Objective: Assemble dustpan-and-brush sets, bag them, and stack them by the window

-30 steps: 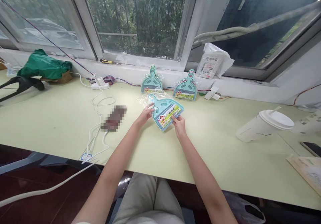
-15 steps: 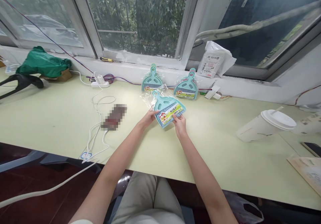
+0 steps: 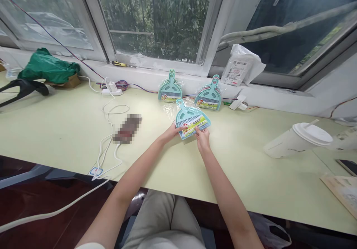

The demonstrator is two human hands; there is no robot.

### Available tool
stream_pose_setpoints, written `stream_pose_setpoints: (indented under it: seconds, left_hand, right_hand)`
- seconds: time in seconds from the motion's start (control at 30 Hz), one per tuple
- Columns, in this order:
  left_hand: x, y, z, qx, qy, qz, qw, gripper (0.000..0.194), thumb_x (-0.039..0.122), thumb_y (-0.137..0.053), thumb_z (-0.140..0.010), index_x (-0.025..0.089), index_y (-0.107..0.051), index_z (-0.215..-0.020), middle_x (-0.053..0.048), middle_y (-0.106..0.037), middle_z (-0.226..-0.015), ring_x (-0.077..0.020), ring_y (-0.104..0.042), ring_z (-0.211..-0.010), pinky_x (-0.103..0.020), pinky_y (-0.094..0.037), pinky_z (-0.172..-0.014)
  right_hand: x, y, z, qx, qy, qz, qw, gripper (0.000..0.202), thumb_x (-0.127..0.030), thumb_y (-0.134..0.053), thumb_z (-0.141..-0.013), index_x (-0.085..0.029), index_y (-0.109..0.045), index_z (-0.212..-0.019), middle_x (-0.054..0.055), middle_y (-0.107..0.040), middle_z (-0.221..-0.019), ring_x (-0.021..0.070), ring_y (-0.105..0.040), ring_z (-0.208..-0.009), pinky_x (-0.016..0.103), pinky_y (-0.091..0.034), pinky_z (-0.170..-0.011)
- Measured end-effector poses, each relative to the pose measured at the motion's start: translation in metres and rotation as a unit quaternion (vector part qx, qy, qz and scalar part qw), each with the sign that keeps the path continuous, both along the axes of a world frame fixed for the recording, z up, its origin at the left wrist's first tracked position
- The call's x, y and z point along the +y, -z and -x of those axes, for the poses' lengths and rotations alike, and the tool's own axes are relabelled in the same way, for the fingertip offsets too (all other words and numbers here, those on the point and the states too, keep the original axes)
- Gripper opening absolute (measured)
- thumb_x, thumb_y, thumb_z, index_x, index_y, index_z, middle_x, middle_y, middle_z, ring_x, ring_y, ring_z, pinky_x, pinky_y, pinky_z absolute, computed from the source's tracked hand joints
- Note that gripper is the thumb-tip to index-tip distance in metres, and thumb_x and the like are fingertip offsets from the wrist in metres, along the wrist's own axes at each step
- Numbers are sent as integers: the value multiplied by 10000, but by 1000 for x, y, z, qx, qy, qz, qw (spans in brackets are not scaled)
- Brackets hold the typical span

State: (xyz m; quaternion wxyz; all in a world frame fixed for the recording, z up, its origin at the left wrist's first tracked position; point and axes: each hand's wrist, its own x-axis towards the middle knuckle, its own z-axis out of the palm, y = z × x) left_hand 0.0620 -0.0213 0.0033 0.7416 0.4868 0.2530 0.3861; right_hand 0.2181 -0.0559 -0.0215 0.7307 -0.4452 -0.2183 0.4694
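A teal dustpan and brush set [image 3: 191, 119] in clear plastic wrap, with a yellow printed label, is held above the table's middle, handle up and leaning left. My left hand [image 3: 173, 131] grips its lower left edge, thumb over the front. On the bottom edge, right of centre, my right hand [image 3: 203, 137] pinches it with the thumb on the label. Behind it, two groups of similar wrapped sets, a left one [image 3: 170, 89] and a right one [image 3: 208, 95], stand upright against the wall below the window.
The pale table [image 3: 228, 167] carries a power strip [image 3: 111, 92], white cables and a pixelated object [image 3: 127, 129] at left. A green bag [image 3: 48, 67] lies back left. A lidded cup [image 3: 297, 140] and a phone [image 3: 347, 165] are at right. A white package [image 3: 240, 67] leans by the window.
Both hands have moved slightly right with the wrapped set. The set has turned a little, and my left thumb reaches further across its label.
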Motion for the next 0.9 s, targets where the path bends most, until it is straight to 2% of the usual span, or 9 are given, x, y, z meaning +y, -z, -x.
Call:
stream_pose_setpoints:
  seconds: [0.17,0.27,0.33,0.4,0.43,0.5,0.57,0.73,0.9]
  left_hand:
    - [-3,10,-13,23,-27,9,999,814,311,-800,-631,233,-378,-1323,-106,-581,-1260,-267,-580,-1129,-470,-435,-992]
    - [-3,9,-16,71,-131,-20,989,973,346,-797,-635,258,-216,-1410,-130,-473,-1371,-284,-487,-1241,-461,-391,-1032]
    - [-5,2,-12,124,-295,-103,942,1021,378,-785,-650,264,-140,-1433,-146,-329,-1468,-280,-358,-1340,-439,-324,-1079]
    - [-7,-7,-4,184,-441,-215,851,910,425,-727,-713,252,-179,-1419,-145,-275,-1485,-265,-321,-1352,-424,-298,-1081]
    - [-8,-12,0,219,-474,-275,807,786,446,-680,-756,243,-254,-1385,-138,-329,-1449,-257,-367,-1313,-421,-314,-1060]
    - [-9,-21,7,302,-456,-385,743,490,463,-594,-824,226,-449,-1227,-105,-500,-1277,-240,-485,-1162,-406,-365,-987]
    - [-9,-26,9,384,-388,-466,696,312,459,-556,-850,216,-550,-1046,-76,-584,-1081,-229,-531,-1025,-382,-398,-910]
    - [-8,-23,2,501,-285,-543,610,167,350,-492,-899,198,-560,-885,-69,-577,-884,-225,-534,-888,-332,-431,-755]
    - [-9,-16,1,552,-257,-570,552,186,189,-354,-935,179,-539,-933,-69,-544,-863,-205,-540,-845,-289,-432,-655]
  right_hand:
    - [-3,0,2,-5,36,-26,999,450,-267,-770,-597,-181,-569,-990,74,-675,-1049,214,-647,-972,395,-555,-831]
    - [-5,-2,6,-7,48,-32,998,472,-288,-761,-610,-190,-553,-1022,85,-659,-1095,217,-634,-1009,391,-551,-832]
    - [-5,-3,6,-8,57,-34,998,484,-299,-756,-618,-198,-543,-1041,89,-650,-1117,216,-626,-1030,386,-551,-830]
    - [-5,-4,5,-13,59,-36,998,492,-307,-759,-620,-203,-539,-1047,90,-648,-1121,212,-623,-1034,377,-551,-827]
    - [-5,-4,4,-17,57,-37,998,491,-309,-762,-618,-203,-539,-1042,88,-650,-1114,208,-625,-1027,372,-551,-826]
    - [-5,-4,3,-29,45,-41,998,483,-315,-769,-615,-198,-542,-1025,82,-658,-1083,195,-634,-995,358,-551,-821]
    - [-4,-3,5,-48,26,-45,997,483,-325,-773,-616,-195,-543,-1020,72,-667,-1046,182,-644,-949,345,-555,-804]
    - [-6,-3,16,-101,-27,-47,993,468,-357,-773,-624,-186,-558,-1002,54,-689,-939,176,-656,-840,326,-570,-718]
    - [-6,-4,19,-111,-36,-39,992,473,-371,-767,-627,-190,-555,-1009,49,-690,-935,178,-656,-834,310,-566,-689]
